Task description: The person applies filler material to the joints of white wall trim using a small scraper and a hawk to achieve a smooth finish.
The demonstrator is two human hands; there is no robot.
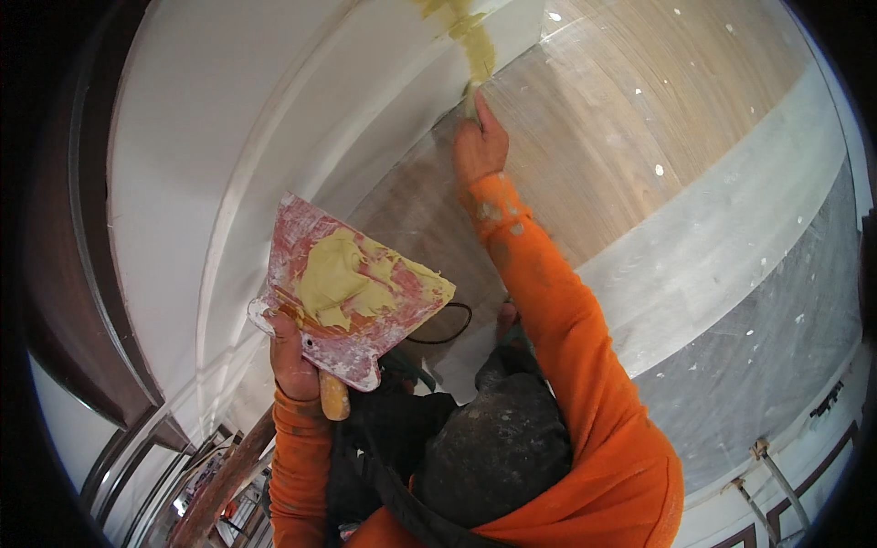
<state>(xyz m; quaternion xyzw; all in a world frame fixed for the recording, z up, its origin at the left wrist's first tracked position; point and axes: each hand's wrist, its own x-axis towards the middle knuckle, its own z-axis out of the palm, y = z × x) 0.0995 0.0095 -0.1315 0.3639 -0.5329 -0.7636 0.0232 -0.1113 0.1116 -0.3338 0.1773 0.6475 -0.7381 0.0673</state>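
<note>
My left hand is closed around the edge of a red plastic spreader board, smeared white and held flat at the left. A thick heap of yellow putty lies on it. Below the board, beside the same hand, a wooden tool handle sticks out; the rest of that tool is hidden. My right hand reaches far ahead, closed on a small putty-smeared spreader, mostly hidden by the fingers. It meets the foot of the white wall, where a yellow putty strip runs down.
Wood-look flooring with white spots spreads along the wall, with greyish covering to the right. A dark loop of cord lies by my feet. At lower left runs a brown pole; metal legs stand at lower right.
</note>
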